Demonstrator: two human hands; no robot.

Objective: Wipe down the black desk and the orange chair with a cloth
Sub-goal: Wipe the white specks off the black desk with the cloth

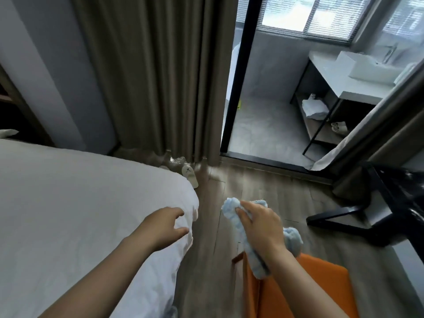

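My right hand [261, 228] grips a fluffy light-blue cloth [234, 216], bunched up, with ends hanging out on both sides. It hovers above the wooden floor, just beyond the orange chair [305, 292], whose seat fills the lower right. The black desk [410, 203] shows only as a glossy corner and angled legs at the right edge. My left hand [165, 226] is held out over the bed corner with fingers spread and nothing in it.
A white bed [80, 214] fills the left. Brown curtains [160, 76] hang ahead, with a slipper [190, 175] and a plastic bottle at their foot. A black-framed doorway [238, 88] leads to a tiled bathroom with a white sink [367, 67] on a black stand.
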